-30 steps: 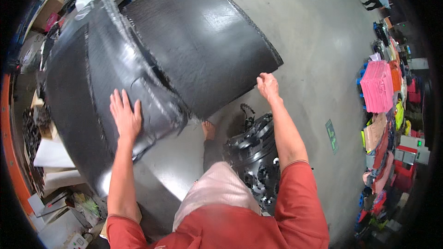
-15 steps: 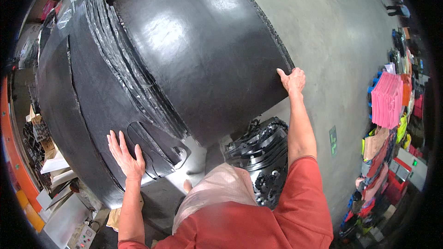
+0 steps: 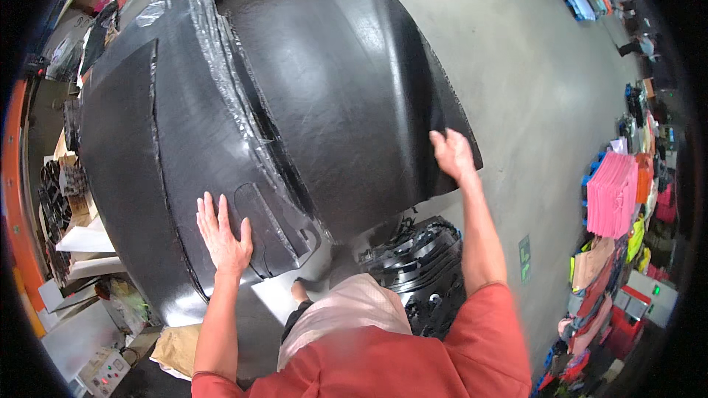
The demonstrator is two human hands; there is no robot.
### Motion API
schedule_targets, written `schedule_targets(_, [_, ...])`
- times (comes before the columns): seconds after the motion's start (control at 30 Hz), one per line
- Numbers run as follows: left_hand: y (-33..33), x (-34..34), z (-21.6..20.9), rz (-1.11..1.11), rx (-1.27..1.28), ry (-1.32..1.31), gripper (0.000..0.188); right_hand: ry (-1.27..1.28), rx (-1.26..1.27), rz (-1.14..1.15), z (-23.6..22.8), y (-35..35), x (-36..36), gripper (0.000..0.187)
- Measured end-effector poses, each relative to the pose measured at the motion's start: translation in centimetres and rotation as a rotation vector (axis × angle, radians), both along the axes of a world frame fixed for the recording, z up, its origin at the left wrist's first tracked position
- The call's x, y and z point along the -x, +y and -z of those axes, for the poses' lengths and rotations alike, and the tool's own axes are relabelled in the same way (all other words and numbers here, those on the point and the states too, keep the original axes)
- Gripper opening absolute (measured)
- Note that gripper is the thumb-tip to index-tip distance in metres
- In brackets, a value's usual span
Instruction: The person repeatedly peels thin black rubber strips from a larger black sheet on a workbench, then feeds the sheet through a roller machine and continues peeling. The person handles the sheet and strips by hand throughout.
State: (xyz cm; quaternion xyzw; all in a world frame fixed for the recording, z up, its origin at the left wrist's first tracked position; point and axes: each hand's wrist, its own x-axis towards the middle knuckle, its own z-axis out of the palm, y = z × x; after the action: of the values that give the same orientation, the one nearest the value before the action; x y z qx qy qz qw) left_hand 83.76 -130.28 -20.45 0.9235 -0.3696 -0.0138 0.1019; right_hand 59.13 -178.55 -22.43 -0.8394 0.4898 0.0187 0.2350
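A large, shiny black sheet [image 3: 332, 103] bulges upward along its right side, where a dark strip shows beyond the bend. My right hand [image 3: 453, 153] is closed on it at that bend near the close corner; thumb and fingers are slightly blurred, with fingertips partly hidden. My left hand [image 3: 223, 237] lies flat, fingers stretched, on the neighbouring stack of black sheets [image 3: 195, 140]. Ragged layered edges [image 3: 228, 81] run between the two. Beside my left hand, a curved cut-out [image 3: 269, 217] opens in the top sheet.
Dark cut pieces [image 3: 413, 258] are piled just right of my body. Pink folded pieces [image 3: 612, 195] and other coloured bundles line the right side. At the lower left stand a control box [image 3: 105, 374] and a brown paper item [image 3: 178, 350]. Grey floor [image 3: 516, 88] stretches to the right.
My right hand has moved inward from the sheet's outer edge, and the sheet now bends up there. My left hand stays flat on the stack. The whole view has shifted.
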Motion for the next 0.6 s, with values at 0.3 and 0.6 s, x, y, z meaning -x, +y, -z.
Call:
schedule_targets(0.3, [1.4,-1.3,0.9,-0.018,0.2,0.097,0.064,-0.442,0.192,-0.894,-23.3,29.7,-8.5,0.023])
schedule_targets(0.6, [26.7,8.0,-5.9,-0.505,1.834,1.211,0.06,-0.327,-0.428,-1.637,-20.8,58.7,-3.0,0.019])
